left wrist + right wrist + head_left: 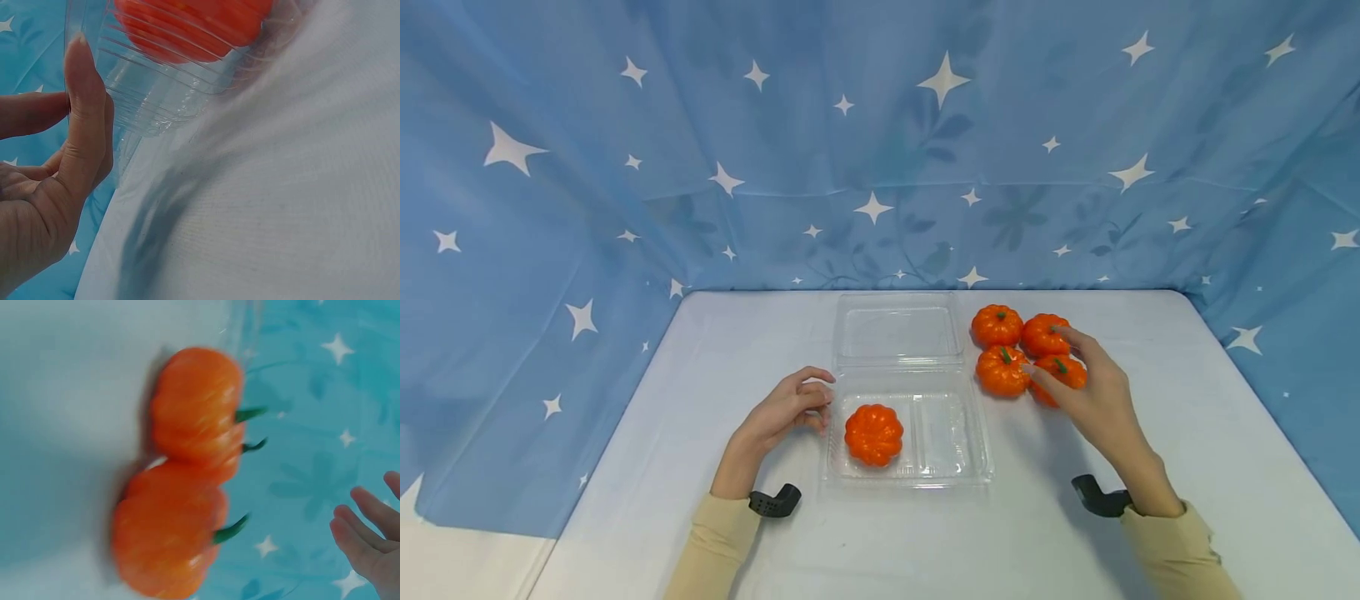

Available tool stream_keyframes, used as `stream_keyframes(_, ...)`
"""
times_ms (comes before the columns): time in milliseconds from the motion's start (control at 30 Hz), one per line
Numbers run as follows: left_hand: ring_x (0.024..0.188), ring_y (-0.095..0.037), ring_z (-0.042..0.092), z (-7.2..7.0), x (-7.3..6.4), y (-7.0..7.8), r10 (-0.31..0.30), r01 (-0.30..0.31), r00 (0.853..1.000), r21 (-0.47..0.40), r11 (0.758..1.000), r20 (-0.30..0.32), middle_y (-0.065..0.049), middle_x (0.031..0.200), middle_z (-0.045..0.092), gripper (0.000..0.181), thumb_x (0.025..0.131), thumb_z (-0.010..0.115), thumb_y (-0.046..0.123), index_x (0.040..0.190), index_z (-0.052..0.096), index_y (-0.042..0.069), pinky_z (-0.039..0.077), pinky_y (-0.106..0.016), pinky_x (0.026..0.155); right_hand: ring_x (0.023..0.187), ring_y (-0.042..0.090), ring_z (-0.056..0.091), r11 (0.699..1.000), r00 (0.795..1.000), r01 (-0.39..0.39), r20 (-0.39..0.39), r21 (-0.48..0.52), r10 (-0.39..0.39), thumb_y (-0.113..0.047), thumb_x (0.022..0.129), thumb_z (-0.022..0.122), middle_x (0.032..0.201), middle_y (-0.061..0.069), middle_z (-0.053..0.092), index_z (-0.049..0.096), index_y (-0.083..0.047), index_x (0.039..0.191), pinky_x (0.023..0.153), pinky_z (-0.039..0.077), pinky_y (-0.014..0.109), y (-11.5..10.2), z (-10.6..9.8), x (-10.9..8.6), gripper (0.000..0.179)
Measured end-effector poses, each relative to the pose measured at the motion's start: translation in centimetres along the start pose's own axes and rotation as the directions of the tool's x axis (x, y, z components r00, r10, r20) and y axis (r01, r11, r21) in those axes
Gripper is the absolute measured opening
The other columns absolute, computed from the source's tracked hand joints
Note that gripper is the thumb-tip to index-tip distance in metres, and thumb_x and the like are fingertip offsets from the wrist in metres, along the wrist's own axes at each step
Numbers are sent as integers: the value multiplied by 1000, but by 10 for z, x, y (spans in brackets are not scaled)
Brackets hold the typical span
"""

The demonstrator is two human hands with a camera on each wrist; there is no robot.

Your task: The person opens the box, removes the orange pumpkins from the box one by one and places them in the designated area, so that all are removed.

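Note:
A hinged clear plastic container [951,442] lies with its lid [895,333] folded back. One orange toy pumpkin [874,435] sits in its left compartment. My left hand [793,408] is at the container's left edge; in the left wrist view thumb and finger pinch the rim beside the ribbed wall. Over the group of pumpkins to the right, my right hand [1097,392] hovers with thumb and fingers spread, nearest the front right pumpkin [1067,371], which it partly covers. Green stems show on these pumpkins, and nothing is between the right fingers in the right wrist view.
Beside the front right pumpkin are a front left pumpkin [1002,375], a back left pumpkin [997,327] and a back right pumpkin [1041,335], close together. A white-covered table [865,542] carries everything. Blue starry cloth [820,150] hangs behind and at both sides.

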State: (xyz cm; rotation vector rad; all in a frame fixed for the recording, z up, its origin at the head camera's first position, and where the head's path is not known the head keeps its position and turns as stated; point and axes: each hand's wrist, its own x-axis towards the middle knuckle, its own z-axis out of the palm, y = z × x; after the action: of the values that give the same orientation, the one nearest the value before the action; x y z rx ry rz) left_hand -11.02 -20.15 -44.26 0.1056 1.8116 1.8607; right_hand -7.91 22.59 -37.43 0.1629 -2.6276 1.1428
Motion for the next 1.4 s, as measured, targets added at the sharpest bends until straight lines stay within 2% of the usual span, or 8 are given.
stream_keyframes(233,63,-16,61,1,-1,1,-6,6,1000,0,1000,-10,-4,78,61,44,101,56,5,139,37,-10,59,-26,61,126,39,57,995,997,68,-25,69,-66,-19,88,83,138,16,61,55,-4,140,105,46,63,-28,10,5,61)
stream_keyframes(300,63,-16,61,1,-1,1,-6,6,1000,-2,1000,-9,-5,78,61,45,101,56,5,139,37,-10,59,-26,61,125,38,60,993,996,88,-24,74,-86,-19,88,83,138,14,62,56,-5,140,108,51,41,-35,13,6,60)
stream_keyframes(400,62,-16,61,1,-1,1,-3,3,1000,-9,1000,-5,-6,79,61,45,101,56,5,139,37,-10,59,-26,61,124,36,63,990,995,103,-6,95,-103,-19,87,84,136,12,64,58,-6,139,105,45,14,-44,18,9,59)
stream_keyframes(567,60,-17,61,1,-1,2,5,-5,1000,-11,1000,0,-6,79,60,43,102,55,4,138,37,-11,59,-27,61,123,29,64,986,992,56,105,159,-73,-27,91,80,135,8,66,59,-9,137,105,50,28,-54,25,13,54)
stream_keyframes(733,61,-18,61,1,-1,2,8,-8,1000,-11,1000,4,-7,79,59,43,102,55,4,138,37,-11,59,-28,61,123,31,64,979,962,-73,273,192,18,-38,95,75,137,9,63,57,-12,139,87,61,28,-60,31,18,55)
stream_keyframes(933,61,-18,60,0,-1,1,1,-1,1000,-12,1000,4,-6,79,59,44,102,55,4,139,36,-11,59,-28,61,121,35,65,989,926,-39,378,142,-18,-34,92,78,137,12,64,58,-9,140,100,56,52,-66,42,25,57)
stream_keyframes(1100,61,-18,61,-1,0,0,-13,13,1000,-12,1000,3,-6,79,61,44,102,54,4,139,36,-10,59,-28,62,119,33,66,986,867,-43,496,162,-43,-31,94,76,132,12,67,62,-5,135,100,57,49,-72,51,34,51)
stream_keyframes(1400,63,-18,62,-2,2,0,-10,10,1000,-12,1000,7,-6,79,61,44,102,54,4,140,36,-10,60,-28,63,113,30,69,970,696,-228,710,82,103,-35,95,72,129,11,69,64,-6,133,97,58,46,-84,71,48,49)
